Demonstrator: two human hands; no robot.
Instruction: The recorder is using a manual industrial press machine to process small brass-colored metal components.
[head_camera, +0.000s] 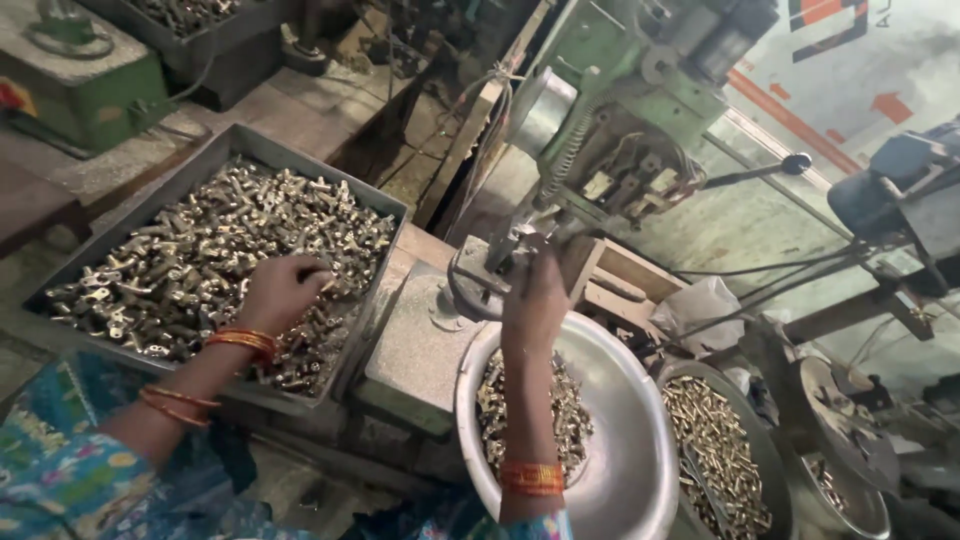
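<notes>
Here, left hand (280, 290) amid brass parts (180, 260), near tray rim (385, 262).

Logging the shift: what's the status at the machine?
Left hand down in grey tray of brass parts. Right hand raised at green machine, above steel bowl. Grip unclear.

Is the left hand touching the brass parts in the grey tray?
Touching: the head view shows the left hand resting fingers-down on the brass parts heaped in the grey tray.

Orange bangles (243, 341) ring the wrist above brass-yellow parts (190, 265) in a grey tray (215, 150). The sleeve (60, 470) shows a blue-green print with yellow, perhaps floral. The drill press (625, 95) is faded green, the bowl (625, 400) silvery.
</notes>
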